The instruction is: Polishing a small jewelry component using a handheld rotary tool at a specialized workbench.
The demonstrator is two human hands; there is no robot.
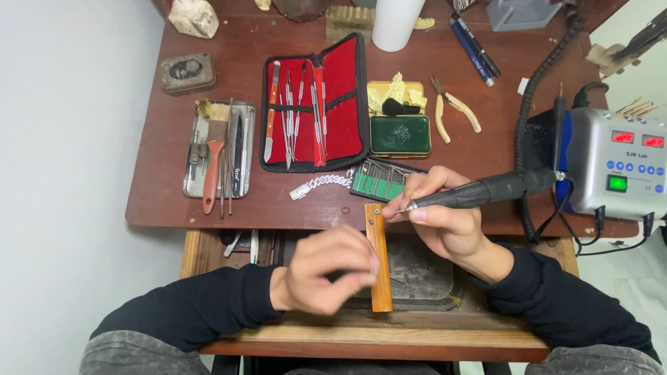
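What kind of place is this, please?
Probably a small jeweller's or carving workbench: a red-lined case of hand tools, a rotary handpiece in the right hand, and its control box.

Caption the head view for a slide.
Right hand holds a rotary handpiece at a wooden bench pin; left hand blurred beside it.

Black long sleeves on both arms, plain knit-looking fabric, no print or markings showing, cuffs ending right at the wrists. The left hand [332, 271] is bare, no glove, no ring or watch visible, and it looks slightly blurred. The right hand [445, 215] is bare too, fingernails short. Down at the bottom corners, grey mottled trouser fabric covers the knees, faded in patches, showing on both sides.
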